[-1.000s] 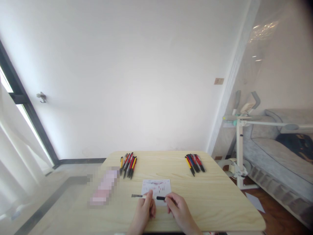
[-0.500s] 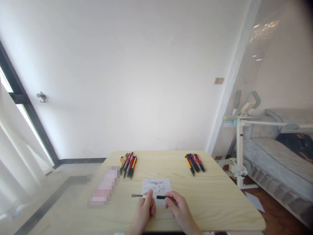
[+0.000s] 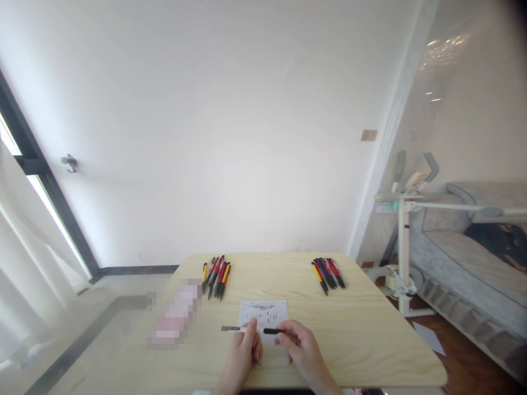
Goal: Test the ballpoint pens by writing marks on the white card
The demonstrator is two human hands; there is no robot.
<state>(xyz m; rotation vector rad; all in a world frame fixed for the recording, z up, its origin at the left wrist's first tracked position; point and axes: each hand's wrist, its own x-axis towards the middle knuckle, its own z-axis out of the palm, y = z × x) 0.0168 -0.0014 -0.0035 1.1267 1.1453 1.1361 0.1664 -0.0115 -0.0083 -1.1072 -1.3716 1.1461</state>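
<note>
Bridging both pinching hands (image 3: 246, 343) (image 3: 301, 343), apparently a single pen (image 3: 270, 331), above paper (image 3: 263, 311).

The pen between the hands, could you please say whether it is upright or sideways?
Sideways: the pen stretches across the view, grey end left of the left hand, black section held by the right hand.

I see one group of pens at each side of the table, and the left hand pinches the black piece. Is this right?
Not quite: the head view shows the right hand, not the left hand, pinching the black piece. The rest is right.
</note>
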